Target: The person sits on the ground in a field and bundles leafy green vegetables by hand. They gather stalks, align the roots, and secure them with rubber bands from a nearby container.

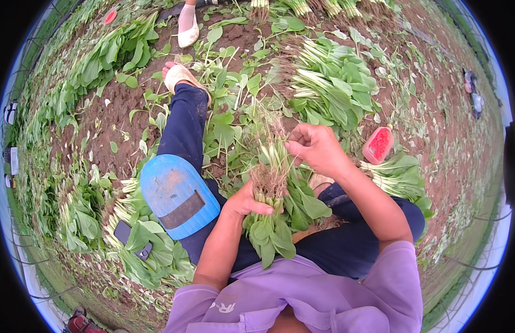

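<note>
My left hand (257, 200) is closed around a bunch of leafy greens (268, 233), its roots up and leaves hanging toward my lap. More rooted stems (276, 152) stand just beyond that bunch, with leaves trailing to the right. At these stems is my right hand (315, 145), thumb and fingers bent close together at their edge. Whether a stem or root is pinched between the fingertips cannot be made out. Both hands are above the soil between my legs. A blue pad (178, 195) with a dark strip covers my left knee.
Greens lie in a pile (332, 83) ahead right, a row (103, 58) ahead left and bunches (149, 249) at my left, a phone (132, 239) on them. Right of me, a cut plastic bottle (378, 145) holds red bands. Another person's shoe (188, 31) is ahead.
</note>
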